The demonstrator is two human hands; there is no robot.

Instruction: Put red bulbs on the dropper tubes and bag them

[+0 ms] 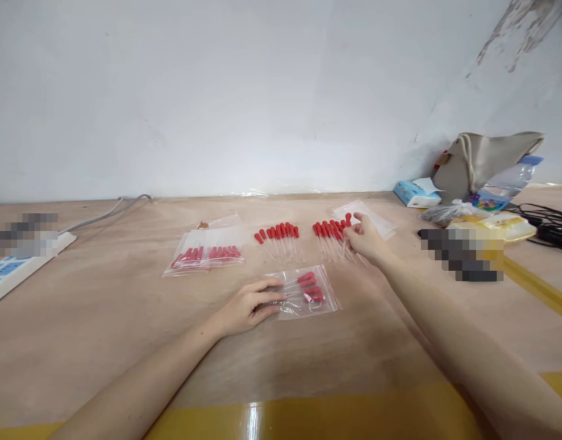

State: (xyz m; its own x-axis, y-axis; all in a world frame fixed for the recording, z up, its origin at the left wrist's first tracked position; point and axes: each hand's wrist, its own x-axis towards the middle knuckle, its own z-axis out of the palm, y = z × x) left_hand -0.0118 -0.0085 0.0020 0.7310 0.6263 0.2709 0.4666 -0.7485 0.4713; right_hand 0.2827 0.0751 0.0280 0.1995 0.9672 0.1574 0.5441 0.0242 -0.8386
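Observation:
A clear zip bag (292,311) lies flat on the table, with several red-bulbed droppers (314,294) inside it. My left hand (253,305) rests on the bag's left end, fingers stretched out and apart. Farther back, my right hand (366,237) is at the right edge of a row of loose droppers (324,231) and closes on one dropper (348,219) with its red bulb up. Its fingers partly hide the glass stem. A second row of loose droppers (278,233) lies to the left of that one, bulbs toward the wall.
Filled zip bags (207,253) are stacked at the left, and flat bags (377,223) lie behind my right hand. A power strip (33,267) is at far left. On the right are a tissue pack (416,194), a grey bag (487,162), a bottle (510,186) and black cables (553,229).

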